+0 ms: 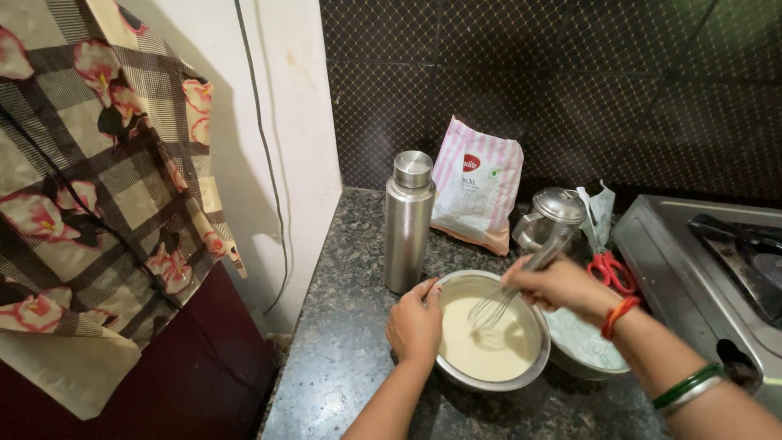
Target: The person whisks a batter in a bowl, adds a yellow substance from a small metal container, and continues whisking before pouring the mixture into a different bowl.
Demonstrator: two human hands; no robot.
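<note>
A steel bowl (533,371) of pale, creamy batter (489,346) sits on the dark granite counter (350,358). My left hand (414,326) grips the bowl's left rim. My right hand (562,285) holds a wire whisk (498,305) whose loops dip into the batter; the handle is blurred. Red thread and green bangles ring my right wrist and forearm.
A tall steel bottle (407,220) stands just behind the bowl. A pink-striped white packet (476,187) leans on the dark tiled wall. A lidded steel jar (550,218), red-handled scissors (611,269), another bowl (582,350) and a gas stove (717,269) lie right. Patterned cloth (98,187) hangs left.
</note>
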